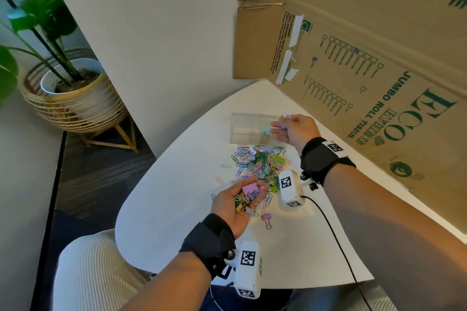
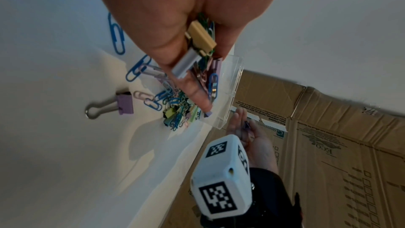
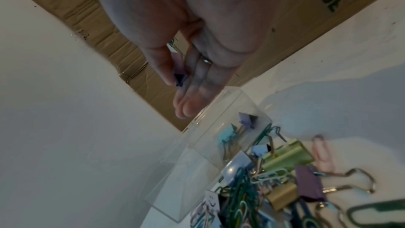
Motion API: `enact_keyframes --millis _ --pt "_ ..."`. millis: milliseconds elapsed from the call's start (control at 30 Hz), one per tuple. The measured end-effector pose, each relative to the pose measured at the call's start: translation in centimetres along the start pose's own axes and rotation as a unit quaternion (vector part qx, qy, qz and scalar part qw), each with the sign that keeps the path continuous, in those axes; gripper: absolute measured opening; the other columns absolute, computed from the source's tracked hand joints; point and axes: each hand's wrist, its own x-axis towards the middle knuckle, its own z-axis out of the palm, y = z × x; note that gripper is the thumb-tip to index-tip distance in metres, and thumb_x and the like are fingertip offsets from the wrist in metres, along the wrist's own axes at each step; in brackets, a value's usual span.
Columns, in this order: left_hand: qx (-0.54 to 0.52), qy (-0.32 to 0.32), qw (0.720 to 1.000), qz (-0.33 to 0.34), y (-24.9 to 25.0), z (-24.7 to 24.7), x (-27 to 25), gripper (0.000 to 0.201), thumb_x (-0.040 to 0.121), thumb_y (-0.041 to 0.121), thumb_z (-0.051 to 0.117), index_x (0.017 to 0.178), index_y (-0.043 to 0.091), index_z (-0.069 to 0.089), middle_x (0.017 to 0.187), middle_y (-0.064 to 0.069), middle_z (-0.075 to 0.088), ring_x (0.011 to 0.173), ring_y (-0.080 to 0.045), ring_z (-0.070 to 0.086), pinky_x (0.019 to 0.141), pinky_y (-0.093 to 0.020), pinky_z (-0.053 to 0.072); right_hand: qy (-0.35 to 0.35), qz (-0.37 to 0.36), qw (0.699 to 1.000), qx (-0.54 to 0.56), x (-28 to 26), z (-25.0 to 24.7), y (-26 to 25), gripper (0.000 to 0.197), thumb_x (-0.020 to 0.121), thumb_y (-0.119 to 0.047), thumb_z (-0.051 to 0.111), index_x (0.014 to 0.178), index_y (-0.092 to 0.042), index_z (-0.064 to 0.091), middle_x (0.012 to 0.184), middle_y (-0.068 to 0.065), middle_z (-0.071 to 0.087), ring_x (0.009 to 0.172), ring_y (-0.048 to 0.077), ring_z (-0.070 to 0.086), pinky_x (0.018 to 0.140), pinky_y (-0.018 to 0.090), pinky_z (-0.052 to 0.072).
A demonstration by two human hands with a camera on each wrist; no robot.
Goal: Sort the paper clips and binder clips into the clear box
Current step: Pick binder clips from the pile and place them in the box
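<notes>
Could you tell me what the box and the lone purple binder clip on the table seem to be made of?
Box: clear rigid plastic, probably acrylic; you see straight through its glossy, sharp-edged walls. Binder clip: likely metal; matte purple coated body, bare silvery wire handles.

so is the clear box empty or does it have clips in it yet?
Not empty, barely filled. The clear box holds a light-blue binder clip and a purple one at one end; the rest looks bare. Lid off.
</notes>
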Motion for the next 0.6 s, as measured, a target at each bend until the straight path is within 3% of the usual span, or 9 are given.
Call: enact_keyframes --millis 67,167,267,400,467,600 --pt "-0.002 -0.002 1.0 0.0 -0.1 0.1 0.1 0.025 0.095 0.004 0.048 0.111 -0.011 0.061 0.104 -0.029 0.064 0.089 -0.035 0.066 0.063 -0.033 0.06 -0.003 -0.008 1.0 -0.009 0.4 -0.2 0.3 0.016 0.098 -0.006 0.05 0.083 -0.01 0.049 0.102 0.017 0.067 0.079 0.026 0.067 0.073 0.032 0.057" --pt "0.002 -0.007 1.0 -0.003 0.0 0.3 0.2 0.026 0.095 0.006 0.048 0.109 -0.01 0.063 0.103 -0.029 0.066 0.091 -0.035 0.066 0.068 -0.035 0.061 0.006 -0.018 0.999 -0.037 1.1 -0.2 0.3 0.012 0.099 -0.007 0.048 0.089 -0.009 0.043 0.1 0.016 0.066 0.072 0.024 0.067 0.061 0.028 0.056" --pt "0.0 -0.013 1.0 -0.008 0.2 0.5 0.3 0.025 0.093 0.005 0.051 0.109 -0.009 0.062 0.099 -0.027 0.066 0.087 -0.034 0.067 0.076 -0.036 0.059 0.018 -0.036 0.994 -0.104 1.8 0.0 -0.1 0.011 0.099 -0.012 0.046 0.09 -0.014 0.039 0.097 0.01 0.069 0.068 0.024 0.068 0.054 0.032 0.05" --pt "-0.003 -0.012 1.0 -0.007 0.5 0.2 0.3 0.026 0.093 0.004 0.052 0.112 -0.01 0.062 0.106 -0.028 0.064 0.095 -0.036 0.064 0.077 -0.037 0.059 0.03 -0.064 0.973 -0.221 2.3 0.7 -0.6 0.009 0.1 -0.02 0.044 0.094 -0.018 0.037 0.094 0.002 0.069 0.067 0.026 0.068 0.06 0.035 0.054" --pt "-0.011 -0.011 1.0 -0.008 0.5 0.0 0.4 0.028 0.093 0.004 0.051 0.115 -0.01 0.061 0.11 -0.029 0.062 0.098 -0.037 0.063 0.076 -0.037 0.059 0.03 -0.063 0.964 -0.255 2.4 1.1 -0.7 0.01 0.101 -0.024 0.043 0.101 -0.016 0.037 0.097 0.002 0.069 0.074 0.027 0.07 0.065 0.041 0.057" --pt "-0.021 -0.012 1.0 -0.01 0.6 -0.3 0.6 0.03 0.093 0.005 0.05 0.118 -0.01 0.059 0.11 -0.029 0.063 0.096 -0.037 0.063 0.072 -0.037 0.06 0.003 -0.062 0.943 -0.327 2.9 1.2 0.0 0.011 0.1 -0.023 0.043 0.102 -0.014 0.037 0.105 0.006 0.066 0.091 0.03 0.066 0.074 0.042 0.057"
